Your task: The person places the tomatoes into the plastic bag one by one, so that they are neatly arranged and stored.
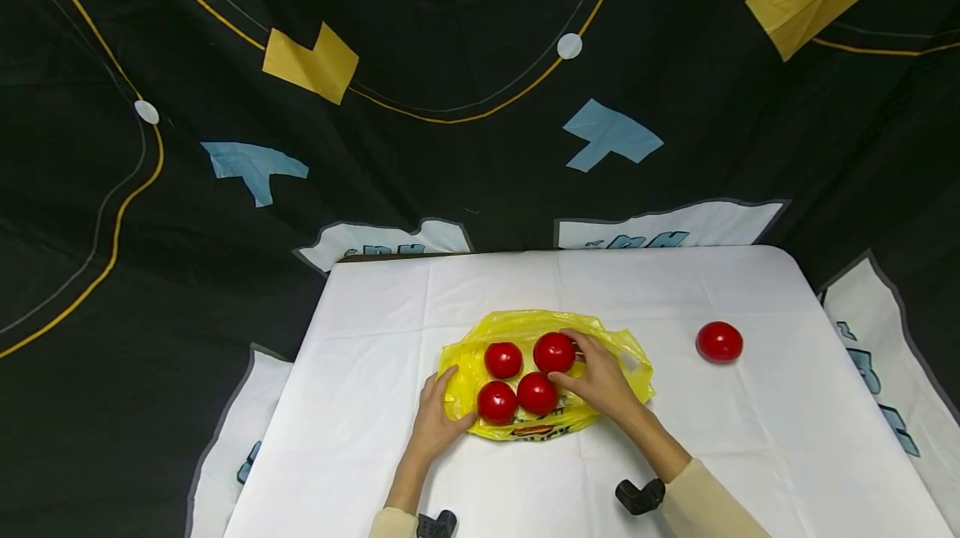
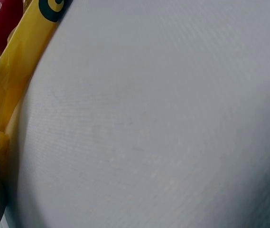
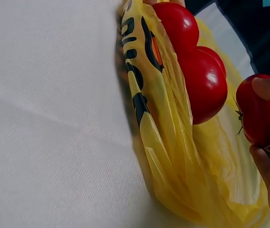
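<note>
A yellow plastic bag point(image 1: 611, 338) lies spread on the table, with several red tomatoes point(image 1: 498, 402) on it. My right hand point(image 1: 600, 376) pinches a tomato point(image 3: 260, 111) between thumb and fingers above the bag; its green stem end faces left in the right wrist view. At the bag's left side, my left hand point(image 1: 437, 421) holds the edge, with fingers and thumb spread apart. Only part of that hand shows in the left wrist view, beside the yellow plastic point(image 2: 18, 57) and a tomato point(image 2: 2, 21). Dark print runs along the bag's near edge.
Another tomato point(image 1: 719, 342) sits alone on the white-covered table point(image 1: 757, 438), right of the bag. Behind the table hangs a black cloth point(image 1: 450, 180) with yellow and blue shapes. Dark wrist devices point(image 1: 640, 497) are worn on both arms.
</note>
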Available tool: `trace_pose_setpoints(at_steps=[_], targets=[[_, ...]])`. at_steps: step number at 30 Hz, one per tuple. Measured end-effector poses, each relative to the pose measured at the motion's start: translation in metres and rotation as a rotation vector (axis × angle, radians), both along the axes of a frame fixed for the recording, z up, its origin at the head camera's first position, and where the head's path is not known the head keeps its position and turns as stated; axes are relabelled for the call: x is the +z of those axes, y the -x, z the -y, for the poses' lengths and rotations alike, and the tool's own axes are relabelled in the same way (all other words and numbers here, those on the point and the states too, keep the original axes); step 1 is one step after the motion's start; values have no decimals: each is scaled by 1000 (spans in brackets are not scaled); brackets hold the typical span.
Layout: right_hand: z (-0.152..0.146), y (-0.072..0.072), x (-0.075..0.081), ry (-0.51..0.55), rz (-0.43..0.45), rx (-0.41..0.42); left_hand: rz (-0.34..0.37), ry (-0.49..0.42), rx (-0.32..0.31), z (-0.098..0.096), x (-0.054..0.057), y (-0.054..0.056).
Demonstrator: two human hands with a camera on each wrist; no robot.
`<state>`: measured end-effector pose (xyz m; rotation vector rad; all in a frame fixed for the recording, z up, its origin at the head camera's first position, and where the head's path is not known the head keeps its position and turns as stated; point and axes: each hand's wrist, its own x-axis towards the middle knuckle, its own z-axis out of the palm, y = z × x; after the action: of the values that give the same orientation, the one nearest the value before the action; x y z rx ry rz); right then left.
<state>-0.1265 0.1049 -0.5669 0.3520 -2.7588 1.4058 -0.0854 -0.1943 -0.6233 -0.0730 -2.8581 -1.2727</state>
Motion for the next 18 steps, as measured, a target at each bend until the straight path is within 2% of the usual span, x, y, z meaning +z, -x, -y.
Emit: trace_pose_setpoints(at_steps=[6,18], targets=[[4,4,-2,-39,5,-14,23,8,6,-1,2,-1],[12,12,-8,-80,25,-1,6,2,0,0,-1,0]])
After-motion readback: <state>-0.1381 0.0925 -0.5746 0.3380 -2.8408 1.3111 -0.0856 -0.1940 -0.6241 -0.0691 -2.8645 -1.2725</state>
